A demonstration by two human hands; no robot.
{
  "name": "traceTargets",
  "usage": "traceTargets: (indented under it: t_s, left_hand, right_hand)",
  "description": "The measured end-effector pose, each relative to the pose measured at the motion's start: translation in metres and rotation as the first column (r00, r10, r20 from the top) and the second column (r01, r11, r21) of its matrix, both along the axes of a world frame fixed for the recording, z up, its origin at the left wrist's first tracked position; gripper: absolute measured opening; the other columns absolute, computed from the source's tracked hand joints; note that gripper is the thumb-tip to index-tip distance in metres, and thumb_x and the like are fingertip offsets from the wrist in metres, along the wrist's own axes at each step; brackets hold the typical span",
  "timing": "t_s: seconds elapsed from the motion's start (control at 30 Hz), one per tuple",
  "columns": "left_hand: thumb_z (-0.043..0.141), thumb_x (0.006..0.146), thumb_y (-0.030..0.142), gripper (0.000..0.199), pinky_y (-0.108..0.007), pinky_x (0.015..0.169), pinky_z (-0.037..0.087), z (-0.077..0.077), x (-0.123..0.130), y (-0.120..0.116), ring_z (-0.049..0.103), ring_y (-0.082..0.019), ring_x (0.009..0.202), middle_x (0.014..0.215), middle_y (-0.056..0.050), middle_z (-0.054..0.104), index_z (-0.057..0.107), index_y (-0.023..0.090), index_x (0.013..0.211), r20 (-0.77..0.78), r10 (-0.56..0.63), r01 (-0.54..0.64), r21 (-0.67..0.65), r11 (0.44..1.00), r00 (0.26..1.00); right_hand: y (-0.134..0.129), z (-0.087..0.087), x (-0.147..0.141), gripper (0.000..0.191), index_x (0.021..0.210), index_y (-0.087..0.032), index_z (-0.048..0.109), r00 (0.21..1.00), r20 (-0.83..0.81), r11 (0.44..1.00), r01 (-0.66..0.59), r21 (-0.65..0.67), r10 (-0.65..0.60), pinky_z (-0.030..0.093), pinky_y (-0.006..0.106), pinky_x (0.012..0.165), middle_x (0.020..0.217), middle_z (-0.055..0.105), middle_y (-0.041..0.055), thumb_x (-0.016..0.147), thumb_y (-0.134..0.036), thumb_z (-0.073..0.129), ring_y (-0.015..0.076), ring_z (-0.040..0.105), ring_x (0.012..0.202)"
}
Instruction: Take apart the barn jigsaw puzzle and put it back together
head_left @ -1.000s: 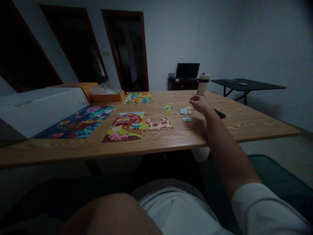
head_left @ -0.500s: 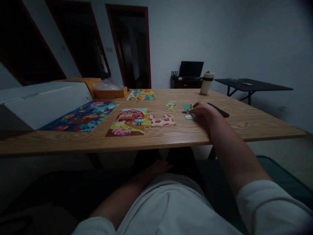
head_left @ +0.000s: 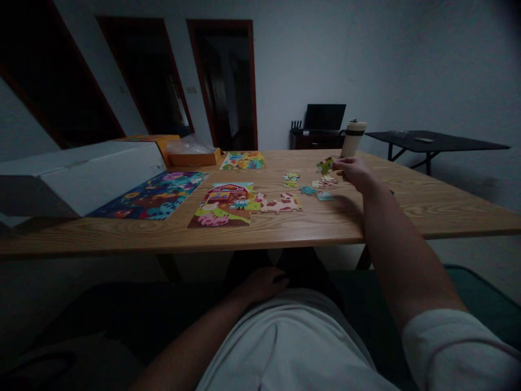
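My right hand point(head_left: 353, 171) pinches a green and brown puzzle piece point(head_left: 325, 165), held up over the right part of the wooden table. Beneath it lie pink and white pieces point(head_left: 325, 182), a blue piece point(head_left: 308, 190) and a pale green piece point(head_left: 324, 196). A small group of green and yellow pieces point(head_left: 291, 180) sits to their left. Joined cow pieces point(head_left: 280, 203) touch the right side of the farm picture point(head_left: 226, 205) with a red barn. My left hand point(head_left: 268, 282) rests in my lap, its fingers dark and loosely curled; whether it holds anything is not visible.
On the left of the table point(head_left: 285, 233) are a white box point(head_left: 97, 171), a sea picture point(head_left: 157, 195) and an orange tray point(head_left: 195, 158) with plastic. An animal picture point(head_left: 243, 160) lies at the back. A cup point(head_left: 353, 139) stands behind my right hand.
My right hand has moved up and away from the loose pieces, lifting one piece. Pink, white and blue pieces now show below it. The view has shifted slightly.
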State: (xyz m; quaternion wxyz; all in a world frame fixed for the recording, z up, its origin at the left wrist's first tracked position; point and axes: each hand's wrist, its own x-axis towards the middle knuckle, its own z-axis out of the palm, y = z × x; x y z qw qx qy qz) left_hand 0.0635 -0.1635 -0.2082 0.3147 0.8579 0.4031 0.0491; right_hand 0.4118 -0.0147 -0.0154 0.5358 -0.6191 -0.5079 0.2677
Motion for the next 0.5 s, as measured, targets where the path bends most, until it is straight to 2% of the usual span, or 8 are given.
traceTargets:
  t_s: [0.03,0.07,0.2,0.27,0.3,0.37,0.43,0.5]
  left_hand:
    - [0.05,0.093,0.051,0.05,-0.037,0.1,0.044,0.016,-0.005,-0.005,0.057,-0.028,0.123,0.134,-0.01,0.062,0.062,0.021,0.131,0.024,-0.043,0.043,0.001,0.999,0.999]
    - [0.053,0.092,0.05,0.051,-0.037,0.104,0.042,0.034,-0.009,-0.01,0.054,-0.027,0.127,0.139,-0.009,0.059,0.06,0.022,0.135,0.037,-0.089,0.089,-0.018,0.996,0.995]
    - [0.053,0.095,0.044,0.044,-0.027,0.101,0.044,0.13,-0.024,-0.033,0.06,-0.02,0.12,0.132,-0.006,0.064,0.061,0.024,0.133,0.194,-0.374,0.395,-0.084,0.915,0.907]
    - [0.055,0.094,0.041,0.041,-0.023,0.098,0.044,0.178,-0.031,-0.034,0.062,-0.018,0.116,0.129,-0.005,0.066,0.062,0.024,0.131,0.224,-0.459,0.485,-0.079,0.871,0.86]
    - [0.056,0.094,0.041,0.039,-0.023,0.097,0.045,0.199,-0.035,-0.028,0.063,-0.017,0.114,0.126,-0.004,0.068,0.064,0.024,0.129,0.201,-0.461,0.479,-0.048,0.877,0.864]
    - [0.055,0.094,0.043,0.037,-0.024,0.097,0.044,0.23,-0.042,0.0,0.063,-0.018,0.112,0.121,-0.003,0.07,0.066,0.025,0.124,0.088,-0.373,0.366,0.089,0.927,0.924]
    - [0.055,0.093,0.047,0.039,-0.028,0.096,0.045,0.244,-0.049,0.047,0.063,-0.02,0.11,0.121,-0.004,0.07,0.068,0.023,0.12,0.006,-0.18,0.17,0.295,0.94,0.984]
    - [0.055,0.091,0.047,0.042,-0.029,0.09,0.048,0.245,-0.054,0.101,0.065,-0.021,0.105,0.118,-0.006,0.07,0.067,0.02,0.12,-0.021,0.018,-0.008,0.399,0.917,1.0]
  right_hand:
    - [0.001,-0.001,0.001,0.019,0.09,-0.017,0.068,1.0,-0.028,1.0,-0.012,0.012,0.012,0.035,0.022,0.051,0.093,0.071,0.0077,0.077,-0.03,0.071,0.0105,0.057,0.064]
    - [0.001,-0.001,0.001,0.019,0.09,-0.018,0.068,0.999,-0.05,1.0,-0.019,0.02,0.02,0.036,0.021,0.051,0.096,0.072,0.0078,0.077,-0.03,0.071,0.0107,0.058,0.066]
    - [0.0,0.001,-0.005,0.015,0.087,-0.018,0.065,0.995,-0.099,0.998,-0.014,0.062,0.02,0.038,0.02,0.052,0.093,0.072,0.0078,0.077,-0.028,0.07,0.0115,0.061,0.069]
    - [-0.003,0.003,-0.009,0.015,0.087,-0.018,0.063,0.995,-0.101,0.996,0.001,0.092,0.008,0.04,0.021,0.052,0.089,0.071,0.0073,0.076,-0.025,0.07,0.0121,0.061,0.068]
    - [-0.004,0.003,-0.011,0.016,0.089,-0.018,0.062,0.996,-0.092,0.995,0.012,0.1,-0.003,0.04,0.021,0.053,0.088,0.071,0.0071,0.076,-0.024,0.07,0.0124,0.062,0.068]
    - [-0.005,0.004,-0.016,0.021,0.093,-0.018,0.06,0.997,-0.072,0.995,0.033,0.092,-0.026,0.041,0.022,0.053,0.088,0.071,0.0066,0.076,-0.023,0.07,0.0129,0.063,0.068]
    - [-0.004,0.003,-0.019,0.023,0.096,-0.018,0.06,0.998,-0.05,0.997,0.034,0.075,-0.03,0.041,0.022,0.053,0.088,0.071,0.0063,0.077,-0.024,0.07,0.0128,0.063,0.067]
    - [-0.001,0.002,-0.02,0.016,0.093,-0.018,0.061,1.0,-0.005,0.999,0.012,0.042,-0.012,0.042,0.022,0.055,0.086,0.071,0.0061,0.08,-0.025,0.068,0.0125,0.062,0.066]
